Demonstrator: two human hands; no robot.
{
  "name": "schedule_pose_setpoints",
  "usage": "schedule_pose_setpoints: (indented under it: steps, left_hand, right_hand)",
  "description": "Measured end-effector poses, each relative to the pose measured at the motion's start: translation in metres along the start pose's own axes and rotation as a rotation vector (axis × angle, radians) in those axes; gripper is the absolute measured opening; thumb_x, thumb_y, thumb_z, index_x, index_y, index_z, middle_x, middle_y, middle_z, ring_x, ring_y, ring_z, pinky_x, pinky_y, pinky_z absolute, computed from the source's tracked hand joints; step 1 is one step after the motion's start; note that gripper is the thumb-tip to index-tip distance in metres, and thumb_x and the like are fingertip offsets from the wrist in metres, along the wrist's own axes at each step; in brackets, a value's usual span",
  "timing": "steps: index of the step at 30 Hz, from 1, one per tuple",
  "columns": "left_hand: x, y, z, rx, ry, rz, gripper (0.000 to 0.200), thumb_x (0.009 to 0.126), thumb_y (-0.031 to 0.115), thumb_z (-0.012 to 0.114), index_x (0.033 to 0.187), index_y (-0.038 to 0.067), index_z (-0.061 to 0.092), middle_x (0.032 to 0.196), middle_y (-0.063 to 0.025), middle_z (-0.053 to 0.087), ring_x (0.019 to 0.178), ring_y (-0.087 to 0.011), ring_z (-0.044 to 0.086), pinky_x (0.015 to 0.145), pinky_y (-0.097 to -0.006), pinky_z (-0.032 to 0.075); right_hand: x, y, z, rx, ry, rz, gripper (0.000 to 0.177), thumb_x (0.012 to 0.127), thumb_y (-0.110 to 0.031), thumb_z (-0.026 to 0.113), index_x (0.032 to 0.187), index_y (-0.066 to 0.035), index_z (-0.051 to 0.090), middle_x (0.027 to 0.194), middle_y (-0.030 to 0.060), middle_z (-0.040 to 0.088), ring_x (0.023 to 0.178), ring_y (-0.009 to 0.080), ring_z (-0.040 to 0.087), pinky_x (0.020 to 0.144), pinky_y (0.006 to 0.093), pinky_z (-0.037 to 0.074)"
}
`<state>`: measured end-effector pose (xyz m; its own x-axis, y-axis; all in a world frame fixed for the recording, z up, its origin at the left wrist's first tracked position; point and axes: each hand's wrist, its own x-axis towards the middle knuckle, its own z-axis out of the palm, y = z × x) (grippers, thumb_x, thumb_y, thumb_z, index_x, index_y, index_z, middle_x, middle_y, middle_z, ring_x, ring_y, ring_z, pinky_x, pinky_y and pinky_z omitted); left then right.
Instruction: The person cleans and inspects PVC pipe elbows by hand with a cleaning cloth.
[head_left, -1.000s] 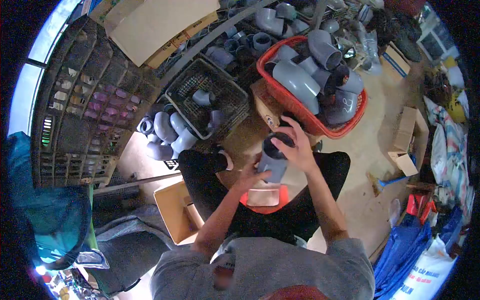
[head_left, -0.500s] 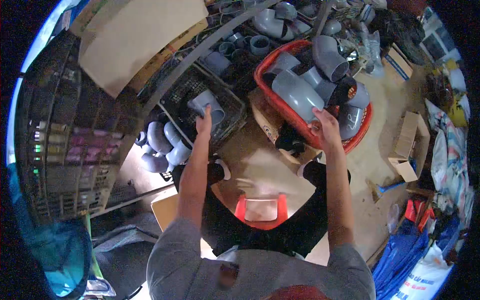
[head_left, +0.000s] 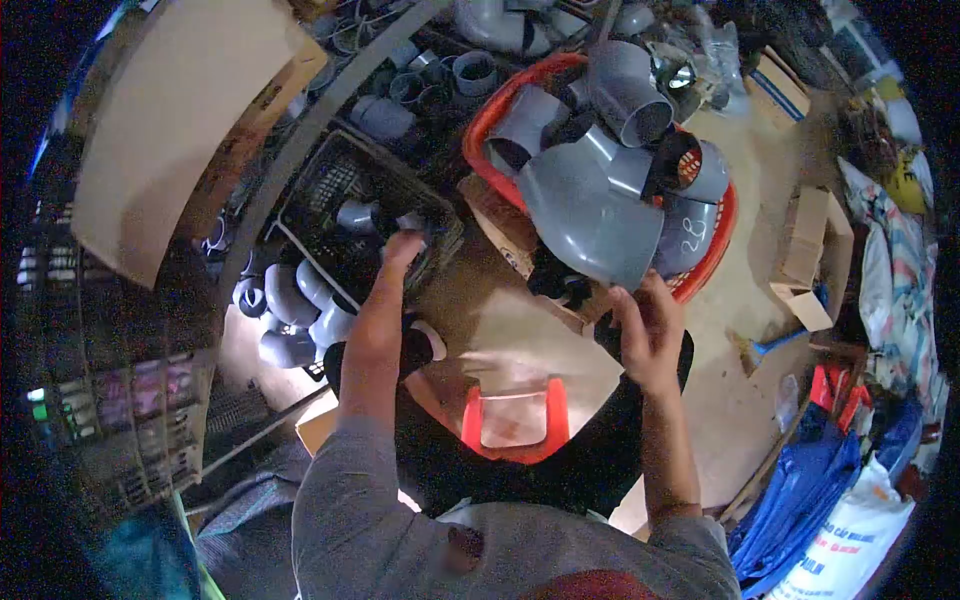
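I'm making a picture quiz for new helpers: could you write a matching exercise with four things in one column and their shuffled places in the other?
Things
1. left hand
2. right hand
3. elbow marked with white writing
4. brush with a blue handle

Places
A. in the red basket
B. at the lower edge of the large grey elbow
C. on the floor, off to the right
D. at the black crate

Right pairs: 1-D, 2-B, 3-A, 4-C
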<state>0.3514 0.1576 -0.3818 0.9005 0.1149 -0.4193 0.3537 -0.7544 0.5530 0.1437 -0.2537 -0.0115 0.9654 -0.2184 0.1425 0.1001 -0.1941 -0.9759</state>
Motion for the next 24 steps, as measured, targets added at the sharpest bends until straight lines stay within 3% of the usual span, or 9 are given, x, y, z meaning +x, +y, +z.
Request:
schedule_pose_setpoints:
  steps: [2,4,7,8,16,19,20,23,24]
  left_hand:
    - [-0.025,0.024,-0.019,0.107,0.127,0.098,0.045,0.101,0.041,0.053,0.112,0.001,0.07,0.104,-0.0118,0.073,0.096,-0.0225,0.07,0.079,-0.0395,0.052]
    - [-0.106,0.074,-0.051,-0.575,0.052,0.082,0.047,0.1,0.049,0.055,0.125,0.011,0.066,0.116,-0.0088,0.07,0.107,-0.0285,0.067,0.089,-0.049,0.054]
    - [-0.2,0.102,-0.067,-1.287,-0.326,0.214,0.061,0.104,0.052,0.05,0.149,0.012,0.042,0.138,-0.0155,0.058,0.122,-0.0265,0.057,0.097,-0.0436,0.051]
    - [-0.248,0.129,-0.077,-1.435,-0.405,0.166,0.07,0.102,0.057,0.048,0.154,0.013,0.032,0.13,-0.0119,0.06,0.116,-0.0231,0.057,0.095,-0.0445,0.05]
    - [-0.363,0.138,-0.049,-1.767,-0.144,-0.065,0.065,0.096,0.059,0.056,0.14,0.011,0.049,0.129,-0.0092,0.062,0.119,-0.0279,0.061,0.095,-0.0481,0.051]
    - [-0.29,0.073,-0.053,-1.619,0.189,-0.129,0.07,0.086,0.035,0.079,0.14,0.007,0.046,0.128,-0.0125,0.061,0.112,-0.0294,0.063,0.093,-0.0471,0.052]
    - [-0.242,0.054,-0.083,-1.128,0.412,-0.082,0.083,0.077,0.033,0.087,0.141,0.002,0.044,0.124,-0.0158,0.061,0.106,-0.0283,0.064,0.093,-0.0455,0.052]
    - [-0.138,-0.012,-0.116,-0.279,0.597,0.008,0.109,0.063,0.054,0.09,0.141,-0.003,0.04,0.128,-0.0267,0.061,0.113,-0.0364,0.064,0.095,-0.0424,0.052]
    - [-0.117,-0.018,-0.126,-0.052,0.585,-0.021,0.114,0.061,0.059,0.088,0.142,-0.004,0.039,0.13,-0.0297,0.06,0.115,-0.0402,0.064,0.096,-0.0434,0.052]
  right_hand:
    - [-0.016,0.009,-0.007,-0.08,-0.091,-0.048,0.008,0.091,0.005,0.064,0.097,0.003,0.059,0.082,0.0083,0.057,0.071,0.0156,0.054,0.064,0.0281,0.045]
    - [-0.024,-0.005,-0.002,-0.189,-0.208,-0.038,0.015,0.084,0.008,0.065,0.097,0.001,0.061,0.086,0.0157,0.06,0.075,0.028,0.06,0.068,0.0325,0.049]
    - [-0.035,0.023,0.015,-0.272,-0.297,-0.327,0.009,0.09,0.006,0.063,0.099,0.003,0.065,0.09,0.0151,0.064,0.077,0.0228,0.064,0.067,0.0314,0.049]
    - [-0.037,0.021,0.027,-0.264,-0.322,-0.419,0.014,0.085,0.006,0.066,0.098,0.001,0.065,0.092,0.0193,0.064,0.081,0.0344,0.064,0.071,0.0374,0.051]
    - [-0.093,0.084,0.121,-0.341,-0.617,-0.555,0.041,0.078,-0.011,0.069,0.118,-0.004,0.063,0.111,0.016,0.067,0.097,0.037,0.066,0.084,0.0479,0.054]
    - [-0.077,0.047,0.093,-0.401,-0.501,-0.578,0.047,0.079,-0.01,0.069,0.126,-0.005,0.061,0.122,0.0164,0.066,0.102,0.0373,0.066,0.089,0.0481,0.054]
    - [-0.068,0.034,0.07,-0.443,-0.376,-0.598,0.049,0.081,-0.008,0.069,0.129,-0.006,0.06,0.128,0.0165,0.065,0.105,0.0378,0.066,0.092,0.0477,0.054]
    - [-0.061,0.027,0.011,-0.322,-0.163,-0.236,0.039,0.088,0.0,0.065,0.127,-0.003,0.063,0.129,0.0166,0.066,0.113,0.0333,0.067,0.096,0.0388,0.052]
    - [-0.067,0.041,-0.012,-0.373,-0.085,-0.105,0.033,0.093,0.002,0.061,0.125,-0.002,0.064,0.118,0.0135,0.07,0.112,0.0207,0.066,0.098,0.032,0.049]
